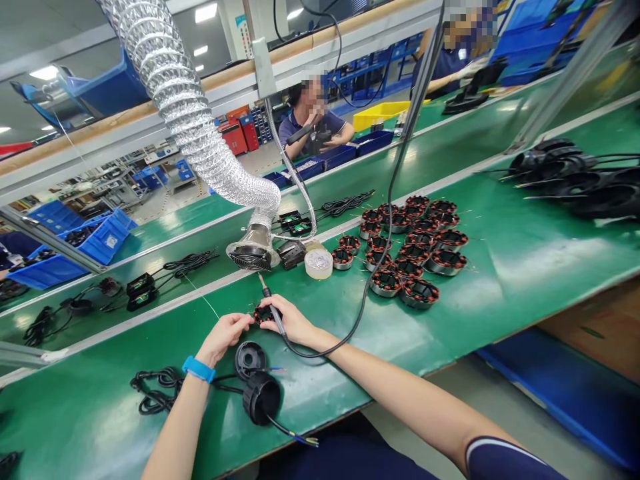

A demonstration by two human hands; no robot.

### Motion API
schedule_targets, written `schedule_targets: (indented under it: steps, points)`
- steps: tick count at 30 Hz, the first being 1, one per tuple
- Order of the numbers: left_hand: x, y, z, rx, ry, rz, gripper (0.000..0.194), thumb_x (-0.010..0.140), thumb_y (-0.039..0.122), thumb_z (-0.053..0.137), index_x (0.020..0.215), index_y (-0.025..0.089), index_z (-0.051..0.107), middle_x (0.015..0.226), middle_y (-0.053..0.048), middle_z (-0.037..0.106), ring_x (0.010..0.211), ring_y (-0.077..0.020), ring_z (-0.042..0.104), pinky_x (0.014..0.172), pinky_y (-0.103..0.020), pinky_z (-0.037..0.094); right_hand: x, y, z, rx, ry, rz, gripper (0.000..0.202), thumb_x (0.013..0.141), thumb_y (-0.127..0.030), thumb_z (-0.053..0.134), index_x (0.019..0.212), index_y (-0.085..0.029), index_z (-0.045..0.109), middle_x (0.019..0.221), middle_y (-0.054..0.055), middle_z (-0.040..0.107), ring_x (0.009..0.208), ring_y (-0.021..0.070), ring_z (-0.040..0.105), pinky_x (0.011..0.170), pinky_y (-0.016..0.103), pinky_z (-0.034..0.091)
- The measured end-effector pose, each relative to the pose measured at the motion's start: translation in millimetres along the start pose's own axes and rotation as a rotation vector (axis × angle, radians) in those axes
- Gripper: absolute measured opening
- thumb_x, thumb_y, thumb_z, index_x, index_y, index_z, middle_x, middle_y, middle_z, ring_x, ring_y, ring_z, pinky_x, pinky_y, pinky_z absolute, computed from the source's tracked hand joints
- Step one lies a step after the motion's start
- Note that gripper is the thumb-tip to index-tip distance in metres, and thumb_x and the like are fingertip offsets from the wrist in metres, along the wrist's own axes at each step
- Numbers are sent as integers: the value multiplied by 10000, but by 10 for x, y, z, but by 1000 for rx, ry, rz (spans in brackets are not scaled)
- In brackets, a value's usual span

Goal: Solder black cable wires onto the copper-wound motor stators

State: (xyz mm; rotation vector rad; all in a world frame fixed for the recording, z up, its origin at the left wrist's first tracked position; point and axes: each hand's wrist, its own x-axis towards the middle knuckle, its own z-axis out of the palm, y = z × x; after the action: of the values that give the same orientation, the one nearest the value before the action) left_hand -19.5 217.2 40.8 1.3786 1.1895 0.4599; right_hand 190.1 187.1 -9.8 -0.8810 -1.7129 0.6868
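My right hand is closed around a soldering iron, its tip pointing up and away towards the fume extractor. Beneath those fingers sits a motor stator with reddish windings, partly hidden by the hand. At the stator's left edge my left hand is pinched shut. A thin solder wire runs down into it from the upper left; the fingertips hide its end. Close to my left wrist lie two black round housings, one flat and one deeper, with cables and bare coloured leads.
Several wound stators are grouped to the right. A fume extractor hood on a silver duct stands ahead, beside a tape roll. The iron's cord loops over the bench. Black cabled housings lie far right; co-workers sit opposite.
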Motion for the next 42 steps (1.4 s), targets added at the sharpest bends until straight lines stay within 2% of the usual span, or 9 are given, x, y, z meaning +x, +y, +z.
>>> schedule_targets:
  steps: [5, 11, 16, 21, 25, 28, 30, 36, 42]
  points:
    - [-36, -33, -22, 165, -73, 146, 435, 673, 549, 760, 705, 125, 671, 665, -14, 595, 600, -98, 452, 542, -213, 326, 14, 27, 15, 35, 17, 25, 389, 787, -324, 780, 1110, -225, 587, 1054, 50, 606, 963, 205, 598, 884, 354, 481]
    - [24, -14, 28, -161, -130, 29, 411, 663, 501, 784, 719, 120, 639, 631, 19, 551, 424, -14, 180, 421, -219, 83, 4, 48, 20, 29, 8, 9, 384, 798, -336, 768, 1114, -225, 580, 1061, 52, 602, 964, 202, 594, 887, 351, 481]
    - [64, 57, 73, -203, -52, -2, 432, 642, 500, 797, 749, 99, 676, 633, -2, 565, 415, -12, 189, 402, -215, 76, 1, 49, 17, 19, 10, 1, 385, 810, -327, 757, 1131, -218, 574, 1068, 59, 600, 964, 198, 587, 884, 344, 481]
    - [-410, 306, 43, 218, 175, 245, 359, 785, 500, 678, 861, 159, 760, 812, -75, 677, 632, -133, 539, 528, -223, 395, 4, 20, -7, 6, 17, 14, 401, 797, -291, 763, 1143, -224, 572, 1079, 54, 600, 986, 202, 586, 902, 354, 478]
    - [-820, 500, 255, 480, -164, 383, 220, 771, 424, 727, 885, 249, 796, 908, -87, 707, 841, -237, 622, 740, -311, 479, 4, -9, -16, 12, 18, 19, 410, 802, -275, 751, 1163, -223, 564, 1099, 58, 600, 1011, 203, 588, 925, 363, 476]
    - [-847, 487, 381, 594, -260, 422, 163, 811, 390, 691, 847, 268, 794, 813, -75, 712, 802, -240, 623, 771, -322, 454, -13, -10, -21, 9, 31, 28, 395, 802, -267, 743, 1152, -220, 567, 1092, 55, 603, 999, 197, 595, 923, 360, 478]
    - [-740, 413, 356, 624, -180, 444, 193, 860, 376, 627, 832, 259, 778, 794, -64, 711, 769, -223, 616, 750, -309, 438, -31, -6, -36, 11, 32, 31, 394, 800, -264, 743, 1148, -219, 564, 1096, 55, 600, 1001, 196, 598, 926, 358, 480]
    - [-293, 169, 12, 381, 381, 435, 294, 904, 424, 526, 906, 184, 696, 822, -55, 687, 769, -195, 607, 710, -275, 441, -8, -123, -72, -51, 12, -30, 435, 829, -251, 718, 1221, -225, 531, 1151, 74, 567, 1053, 205, 585, 952, 368, 476]
    - [-221, 158, 10, 289, 319, 460, 314, 873, 437, 570, 918, 162, 714, 791, -53, 692, 755, -195, 618, 723, -277, 461, 170, -389, 49, -23, 114, -100, 318, 902, -187, 601, 1206, -244, 524, 1154, 79, 526, 1017, 187, 582, 911, 359, 501]
